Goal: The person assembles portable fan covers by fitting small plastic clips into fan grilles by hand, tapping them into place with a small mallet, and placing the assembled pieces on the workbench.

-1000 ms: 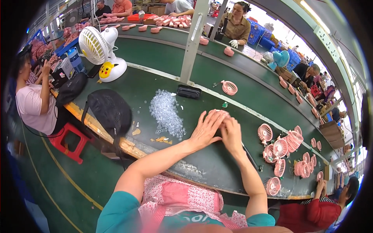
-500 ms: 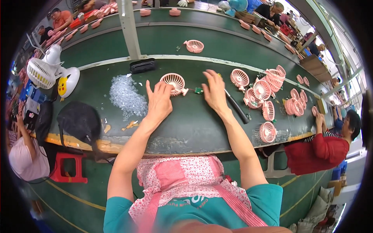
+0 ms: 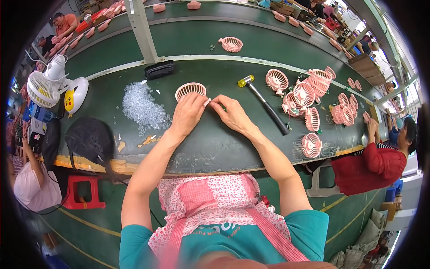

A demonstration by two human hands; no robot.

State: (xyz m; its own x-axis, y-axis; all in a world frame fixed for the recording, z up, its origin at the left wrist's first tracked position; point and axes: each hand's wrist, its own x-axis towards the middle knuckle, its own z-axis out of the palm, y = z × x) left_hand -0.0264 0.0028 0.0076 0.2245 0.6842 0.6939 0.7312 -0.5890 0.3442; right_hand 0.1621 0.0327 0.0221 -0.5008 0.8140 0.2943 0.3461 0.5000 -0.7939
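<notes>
A round pink slatted fan housing (image 3: 191, 90) lies on the dark green work table in front of me. My left hand (image 3: 188, 114) is closed over its near side, hiding that part. My right hand (image 3: 234, 117) is pinched beside the small pale stub (image 3: 207, 102) at the housing's right side; what its fingertips hold is too small to make out. The green circuit board is hidden. Right of my hands lies a hammer (image 3: 267, 107) with a yellow head and black handle. Further right, several more pink fan housings (image 3: 304, 94) are heaped, with green boards among them.
Small clear plastic pieces (image 3: 143, 107) are piled on the left, near a black case (image 3: 159, 70) and a black bag (image 3: 89, 142). A white desk fan (image 3: 45, 87) stands at far left. Another housing (image 3: 232, 44) lies beyond the rail. A co-worker in red (image 3: 369, 168) sits at right.
My right hand has moved left from near the hammer to the housing's stub, and its spread fingers have closed. The hammer's head has come into sight. My left hand stays on the housing.
</notes>
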